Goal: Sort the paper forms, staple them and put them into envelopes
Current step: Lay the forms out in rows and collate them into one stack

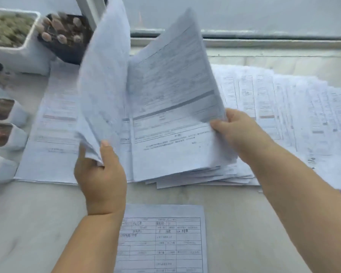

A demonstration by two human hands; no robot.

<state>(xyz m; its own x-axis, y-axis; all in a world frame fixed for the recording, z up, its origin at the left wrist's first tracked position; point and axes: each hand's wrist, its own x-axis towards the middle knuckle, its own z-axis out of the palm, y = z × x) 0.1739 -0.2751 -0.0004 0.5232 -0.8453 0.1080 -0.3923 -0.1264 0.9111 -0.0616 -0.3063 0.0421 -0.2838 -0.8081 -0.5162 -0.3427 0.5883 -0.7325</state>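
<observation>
My left hand [100,174] grips the lower corner of a bundle of lifted forms [104,85] that stands almost upright at centre left. My right hand [238,133] pinches the right edge of a single raised sheet [173,79], its thumb on top. Under that sheet lies a loose stack of printed forms [175,154] on the table. A separate form with a ruled grid [163,239] lies flat near the front edge, between my forearms. No stapler or envelope is in view.
Fanned-out forms [295,107] cover the table's right side, and more sheets [55,123] lie at the left. White plant pots [14,36] and a dark pot [67,36] stand at the back left, with small white pots [6,115] along the left edge. A window sill [264,42] runs behind.
</observation>
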